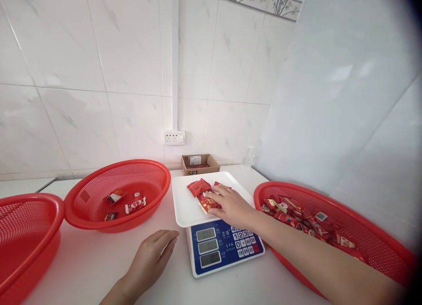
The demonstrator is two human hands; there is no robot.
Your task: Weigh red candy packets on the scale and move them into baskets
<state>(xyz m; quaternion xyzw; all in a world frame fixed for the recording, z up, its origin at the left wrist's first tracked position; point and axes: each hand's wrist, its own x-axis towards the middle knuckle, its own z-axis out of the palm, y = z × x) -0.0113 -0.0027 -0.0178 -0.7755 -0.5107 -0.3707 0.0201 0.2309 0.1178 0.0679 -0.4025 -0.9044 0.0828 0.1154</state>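
Observation:
My right hand reaches over the white tray of a blue-faced electronic scale. Its fingers lie flat and spread on a few red snack packets on the tray. My left hand rests palm down on the white table, left of the scale, fingers relaxed and holding nothing. My right forearm crosses the rim of a red basket filled with several red packets.
A red mesh basket at centre left holds a few packets. Another red basket sits at the far left. A small cardboard box and a clear bottle stand against the tiled wall, under a socket.

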